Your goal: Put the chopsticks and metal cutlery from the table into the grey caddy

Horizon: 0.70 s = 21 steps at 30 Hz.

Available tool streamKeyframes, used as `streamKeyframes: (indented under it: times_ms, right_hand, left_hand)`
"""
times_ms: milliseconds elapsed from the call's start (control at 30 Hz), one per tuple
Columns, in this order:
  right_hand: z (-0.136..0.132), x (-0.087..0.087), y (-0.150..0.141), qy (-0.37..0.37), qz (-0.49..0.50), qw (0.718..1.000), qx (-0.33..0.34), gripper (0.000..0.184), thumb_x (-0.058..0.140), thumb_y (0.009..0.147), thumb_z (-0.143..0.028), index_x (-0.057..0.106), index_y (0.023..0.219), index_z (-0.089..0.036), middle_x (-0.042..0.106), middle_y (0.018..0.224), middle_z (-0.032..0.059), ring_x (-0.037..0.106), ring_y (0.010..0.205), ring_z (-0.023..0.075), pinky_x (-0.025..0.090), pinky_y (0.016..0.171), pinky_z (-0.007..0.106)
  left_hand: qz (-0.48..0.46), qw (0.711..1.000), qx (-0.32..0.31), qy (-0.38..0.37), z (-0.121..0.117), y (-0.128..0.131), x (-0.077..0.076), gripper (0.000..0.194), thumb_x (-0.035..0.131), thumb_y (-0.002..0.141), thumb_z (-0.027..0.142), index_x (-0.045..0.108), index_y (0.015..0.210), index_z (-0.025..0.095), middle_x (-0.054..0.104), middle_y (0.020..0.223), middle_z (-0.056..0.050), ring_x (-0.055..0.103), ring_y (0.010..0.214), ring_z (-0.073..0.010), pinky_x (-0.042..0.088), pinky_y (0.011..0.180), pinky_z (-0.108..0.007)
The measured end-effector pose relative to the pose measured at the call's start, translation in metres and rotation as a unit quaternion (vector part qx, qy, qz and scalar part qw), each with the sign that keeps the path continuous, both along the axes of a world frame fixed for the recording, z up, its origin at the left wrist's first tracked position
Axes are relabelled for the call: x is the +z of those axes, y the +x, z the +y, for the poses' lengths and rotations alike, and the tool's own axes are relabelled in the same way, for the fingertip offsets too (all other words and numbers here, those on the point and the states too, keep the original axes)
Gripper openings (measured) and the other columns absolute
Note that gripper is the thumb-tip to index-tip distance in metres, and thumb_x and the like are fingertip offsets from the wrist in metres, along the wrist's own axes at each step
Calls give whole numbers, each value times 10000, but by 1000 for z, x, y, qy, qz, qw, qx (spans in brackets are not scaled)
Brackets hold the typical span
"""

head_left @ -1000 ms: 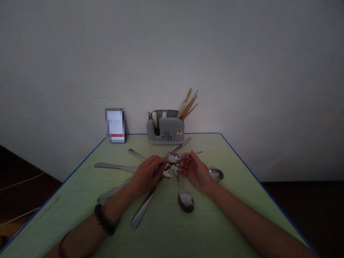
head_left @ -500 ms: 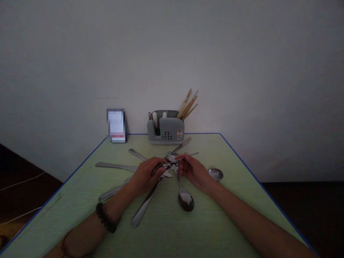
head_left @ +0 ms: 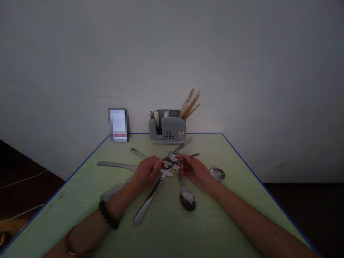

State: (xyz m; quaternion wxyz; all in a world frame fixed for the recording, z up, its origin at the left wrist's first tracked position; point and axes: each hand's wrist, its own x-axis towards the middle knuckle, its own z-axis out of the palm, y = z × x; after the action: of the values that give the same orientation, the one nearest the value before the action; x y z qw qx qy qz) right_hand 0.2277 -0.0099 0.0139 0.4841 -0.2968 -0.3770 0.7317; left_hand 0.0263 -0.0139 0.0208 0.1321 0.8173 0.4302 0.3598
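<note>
A heap of steel cutlery lies fanned out in the middle of a green table. My left hand rests on the heap from the left, fingers pinched on a thin metal piece. My right hand comes in from the right and pinches the same thin utensil, whose far end sticks out past my fingers. A spoon points its bowl toward me between my wrists. A long handle runs from under my left hand toward me.
A grey cutlery holder with wooden chopsticks stands at the table's far edge against the wall. A small blurred card stands to its left. A lone spoon bowl lies right of my right hand. The table has a blue edge.
Both hands have stayed on the heap with small shifts of the fingers. The thin utensil between them has tilted slightly.
</note>
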Motion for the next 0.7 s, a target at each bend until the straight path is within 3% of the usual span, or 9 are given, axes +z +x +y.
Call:
streamKeyframes:
  times_ms: [100, 267, 367, 500, 700]
  right_hand:
    - [3, -3, 1, -17, 33, 999, -27, 327, 674, 735, -481, 667, 846, -173, 569, 611, -29, 508, 531, 100, 408, 516, 245]
    - [8, -6, 3, -68, 65, 994, -51, 161, 662, 743, -331, 601, 816, -200, 603, 629, -35, 533, 517, 106, 420, 522, 251]
    - [6, -6, 2, -59, 60, 995, -56, 208, 695, 720, -350, 570, 814, -213, 602, 632, -44, 532, 516, 105, 414, 520, 246]
    - [2, -3, 1, -17, 37, 998, -47, 308, 740, 691, -421, 562, 829, -212, 584, 649, -48, 522, 539, 95, 406, 527, 236]
    - [1, -3, 1, 2, 24, 999, -30, 318, 718, 708, -470, 566, 792, -203, 506, 570, -64, 461, 502, 84, 377, 497, 229]
  left_hand:
    - [-14, 1000, 23, 7, 1, -1, 2, 381, 301, 924, 291, 543, 650, 189, 534, 598, -7, 508, 571, -138, 399, 584, -256]
    - [-29, 998, 33, 40, 1, 0, 2, 189, 443, 837, 280, 580, 762, 174, 580, 705, -26, 545, 662, -154, 434, 636, -263]
    - [-42, 997, 41, 41, 1, 1, 1, 135, 483, 797, 266, 581, 808, 174, 591, 738, -24, 552, 677, -154, 445, 641, -259]
    - [-59, 996, 56, 19, 4, -2, 0, 160, 467, 818, 271, 577, 761, 170, 590, 671, -4, 529, 589, -130, 421, 567, -232]
    - [-55, 996, 71, 20, 4, -4, 2, 274, 438, 853, 304, 595, 682, 159, 591, 627, -17, 536, 579, -133, 413, 566, -237]
